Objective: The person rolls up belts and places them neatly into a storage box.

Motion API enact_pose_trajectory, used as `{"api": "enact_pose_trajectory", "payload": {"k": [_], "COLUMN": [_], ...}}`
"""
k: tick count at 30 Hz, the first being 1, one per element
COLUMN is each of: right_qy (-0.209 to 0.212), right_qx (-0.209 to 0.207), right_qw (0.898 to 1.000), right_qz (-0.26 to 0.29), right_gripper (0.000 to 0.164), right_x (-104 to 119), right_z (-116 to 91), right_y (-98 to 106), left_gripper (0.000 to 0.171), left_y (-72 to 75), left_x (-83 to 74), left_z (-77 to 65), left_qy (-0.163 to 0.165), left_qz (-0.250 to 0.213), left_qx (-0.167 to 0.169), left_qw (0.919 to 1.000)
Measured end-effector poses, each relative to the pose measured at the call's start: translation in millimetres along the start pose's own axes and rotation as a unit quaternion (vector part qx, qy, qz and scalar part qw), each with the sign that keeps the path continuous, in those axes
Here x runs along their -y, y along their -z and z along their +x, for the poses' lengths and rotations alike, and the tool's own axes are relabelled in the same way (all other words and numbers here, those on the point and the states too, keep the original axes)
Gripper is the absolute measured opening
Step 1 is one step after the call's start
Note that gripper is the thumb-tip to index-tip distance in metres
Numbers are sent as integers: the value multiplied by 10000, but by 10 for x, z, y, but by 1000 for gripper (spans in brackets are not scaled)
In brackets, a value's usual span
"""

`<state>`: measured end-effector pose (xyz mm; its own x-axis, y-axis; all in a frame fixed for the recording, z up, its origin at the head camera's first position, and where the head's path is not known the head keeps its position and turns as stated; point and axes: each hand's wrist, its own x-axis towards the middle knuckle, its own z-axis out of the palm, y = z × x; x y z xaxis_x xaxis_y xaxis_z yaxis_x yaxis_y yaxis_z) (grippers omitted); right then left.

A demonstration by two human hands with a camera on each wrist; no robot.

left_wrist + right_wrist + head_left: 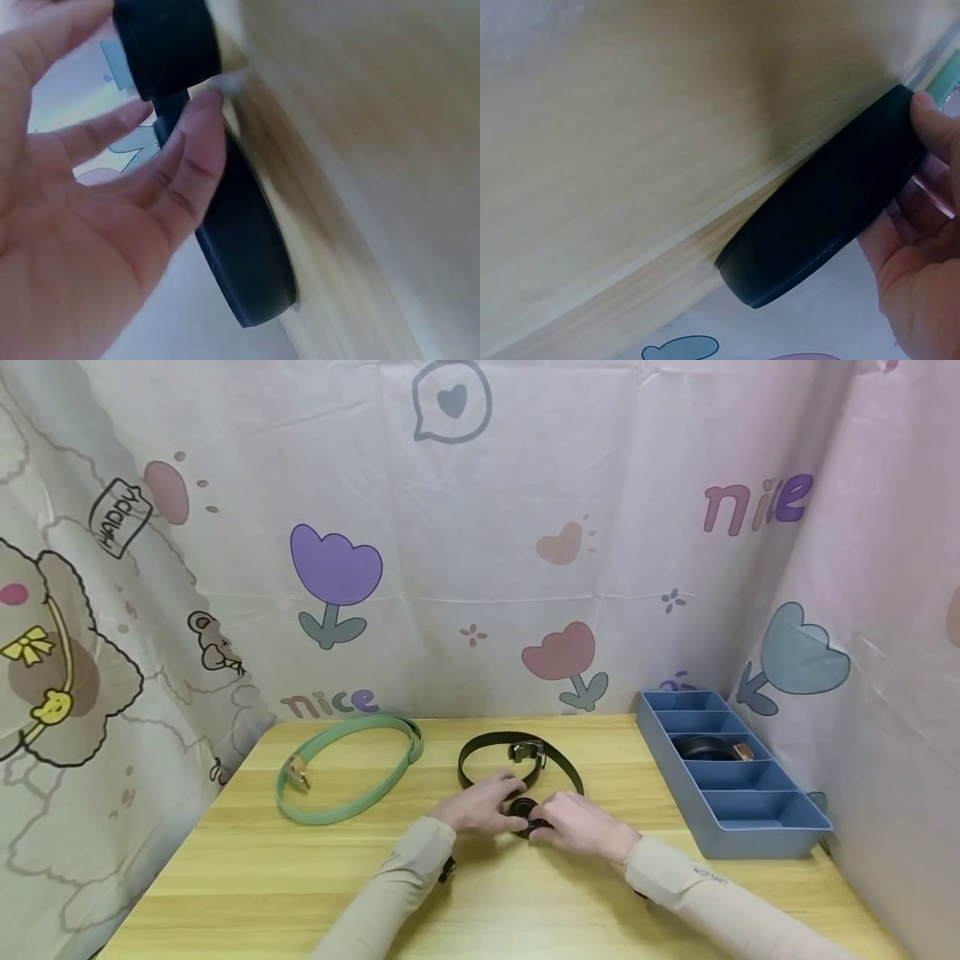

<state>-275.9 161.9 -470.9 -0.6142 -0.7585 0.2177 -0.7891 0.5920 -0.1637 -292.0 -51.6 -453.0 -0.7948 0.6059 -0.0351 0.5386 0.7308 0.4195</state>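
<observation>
Reaching forward over the table (225,877) with both arms in beige sleeves (397,877), slanted inward from the lower corners until almost meeting at the black belt (817,206), near the table's middle.

With the left hand (480,803): back turned up, holding the left side of the belt's coiled part, thumb at the near side, index finger along the far side. In the left wrist view, seen from the palm, with fingers gently bent against the strap just below the coil.

With the right hand (581,824): knuckles up, fingers curled downward, pinching the coil's right side. In the right wrist view, thumb laid against the end of the dark curve, other fingers behind.

Narrow in both grips, around the coil; cannot tell how firmly, nor exactly which fingertips bear on the strap. Separated only by the coil itself.

Beyond the hands, running on in a loose loop, strap on edge, with a metal buckle (528,752) at the far side. Well apart to the left: a green belt (322,817) in a wide loop. Well apart to the right: a blue tray (772,843), with a rolled belt (705,747) in the middle of five compartments. Behind everything: a patterned curtain (465,527).
</observation>
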Motion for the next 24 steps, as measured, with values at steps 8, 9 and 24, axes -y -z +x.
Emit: {"api": "enact_pose_trajectory", "payload": {"k": [8, 9, 24], "right_qy": [-375, -414, -757], "right_qx": [-89, -75, -160], "right_qw": [9992, 9991, 9970], "right_qz": [-92, -93, -36], "right_gripper": [14, 14, 15], "right_x": [-62, -68, -40], "right_z": [-40, -47, -69], "right_y": [6, 5, -2], "left_gripper": [34, 34, 66], "left_y": [58, 72, 121], "left_x": [222, 265, 295], "left_z": [-16, -27, 42], "left_qy": [644, 799, 1394], "left_qz": [-149, -154, 1321], "left_qx": [-731, -846, -1306], "left_qw": [9951, 9931, 9727]}}
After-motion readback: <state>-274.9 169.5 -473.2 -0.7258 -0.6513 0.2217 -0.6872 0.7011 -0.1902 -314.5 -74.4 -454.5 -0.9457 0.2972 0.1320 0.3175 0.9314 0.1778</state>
